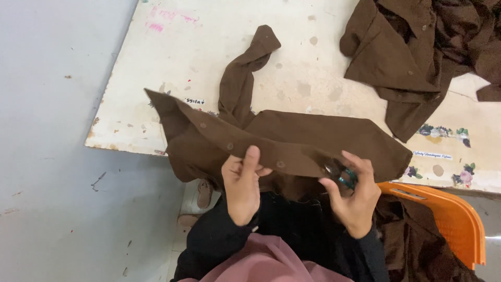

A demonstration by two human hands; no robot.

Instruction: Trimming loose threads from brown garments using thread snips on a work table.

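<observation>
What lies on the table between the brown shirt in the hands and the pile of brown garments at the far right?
In the head view, only bare stained tabletop separates the held shirt from the brown pile.

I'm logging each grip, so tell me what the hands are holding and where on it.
Both hands hold the brown shirt along its buttoned edge: left hand near a button, right hand further along, also holding small teal-handled snips.

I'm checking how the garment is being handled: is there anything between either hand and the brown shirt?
Nothing visible. The left hand pinches the brown shirt along its buttoned edge, and the right hand touches that edge too, with a small teal-handled tool in its grip.
</observation>
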